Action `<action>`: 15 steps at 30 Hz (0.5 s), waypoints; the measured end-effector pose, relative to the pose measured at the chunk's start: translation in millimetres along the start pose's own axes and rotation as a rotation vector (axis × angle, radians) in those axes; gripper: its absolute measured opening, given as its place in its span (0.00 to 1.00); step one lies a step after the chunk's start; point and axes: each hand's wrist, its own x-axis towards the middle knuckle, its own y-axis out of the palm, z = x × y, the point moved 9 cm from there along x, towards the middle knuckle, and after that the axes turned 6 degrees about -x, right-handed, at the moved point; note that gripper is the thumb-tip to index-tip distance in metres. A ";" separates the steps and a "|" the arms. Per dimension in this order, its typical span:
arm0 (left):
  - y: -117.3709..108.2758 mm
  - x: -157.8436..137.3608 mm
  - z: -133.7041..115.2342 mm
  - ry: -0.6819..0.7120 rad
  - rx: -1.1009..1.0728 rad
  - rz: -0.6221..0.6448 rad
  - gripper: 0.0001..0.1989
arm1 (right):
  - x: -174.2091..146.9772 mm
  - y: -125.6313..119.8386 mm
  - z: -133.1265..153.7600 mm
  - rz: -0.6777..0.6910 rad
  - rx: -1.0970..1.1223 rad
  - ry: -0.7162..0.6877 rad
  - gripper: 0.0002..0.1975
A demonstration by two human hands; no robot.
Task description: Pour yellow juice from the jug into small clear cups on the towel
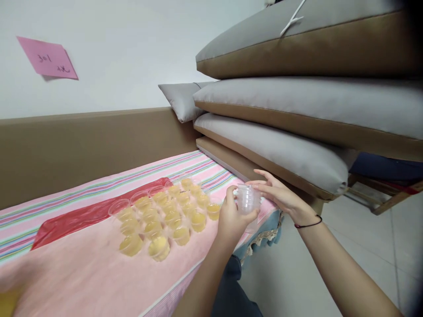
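A short stack of clear plastic cups (248, 201) is in my left hand (231, 215), whose fingers and thumb wrap round its side. My right hand (276, 193) is at the far right side of the stack, its fingers stretched out and slightly spread over the rim; whether they touch it I cannot tell for certain. To the left, several clear cups with yellow contents (159, 247) stand close together in rows on a pink cloth (82, 273). The nearest of these filled cups (213, 211) is just left of my left hand.
Behind the filled cups lies a red plastic sheet (82, 211) on a striped cloth (109, 187). Thick grey and brown cushions (280, 141) are piled on the right. A pink note (48, 58) hangs on the wall. A blurred yellow shape (8, 304) shows at the lower left.
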 end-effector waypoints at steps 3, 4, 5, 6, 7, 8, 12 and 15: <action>-0.9 -4.1 -4.9 -0.016 0.039 0.025 0.33 | 0.9 -5.9 4.8 -0.071 0.095 -0.006 0.34; -1.1 -5.3 -6.1 -0.019 0.049 0.028 0.33 | 1.3 -10.0 8.1 -0.105 0.139 -0.027 0.32; -1.2 -6.4 -6.7 -0.022 0.054 0.030 0.32 | 1.1 -15.3 13.0 -0.144 0.181 -0.064 0.30; -1.1 -7.2 -6.6 -0.027 0.055 0.030 0.33 | -0.2 -21.9 19.0 -0.187 0.217 -0.113 0.28; -0.7 -7.7 -5.7 -0.034 0.054 0.031 0.33 | -3.1 -29.9 25.9 -0.237 0.247 -0.173 0.27; -0.2 -8.0 -4.4 -0.040 0.053 0.032 0.33 | -8.3 -40.1 33.5 -0.306 0.268 -0.246 0.27; 2.5 -6.3 2.7 -0.045 0.051 0.021 0.34 | -55.7 -82.8 60.5 -0.646 0.237 -0.609 0.34; 6.2 -2.3 6.8 -0.028 0.039 0.018 0.34 | -94.1 -95.0 57.9 -0.783 0.177 -0.745 0.36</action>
